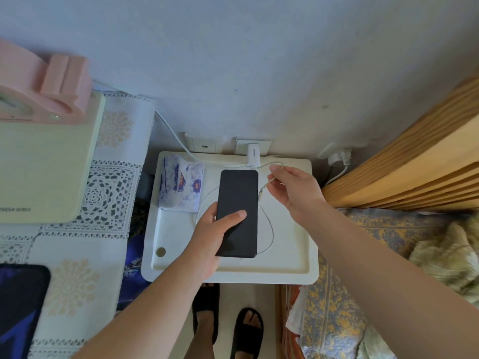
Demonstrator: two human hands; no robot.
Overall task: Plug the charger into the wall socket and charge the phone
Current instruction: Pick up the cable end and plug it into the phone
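Observation:
A white charger (252, 154) sits plugged in the wall socket (264, 145) above a white tray table (285, 255). My left hand (210, 239) holds a black phone (238, 203) with a dark screen over the tray, thumb across its lower face. My right hand (293, 187) pinches the white charging cable (269, 181) near its plug end, just right of the phone's upper edge. The cable loops down over the tray behind the phone. The plug tip hangs close to the phone's right side, apart from it.
A tissue pack (181, 185) lies on the tray's left, a coin (160, 252) near its front left corner. A second socket (202, 144) and a corded plug (339, 158) are on the wall. A lace-covered table (85, 255) stands left, a bed (388, 255) right.

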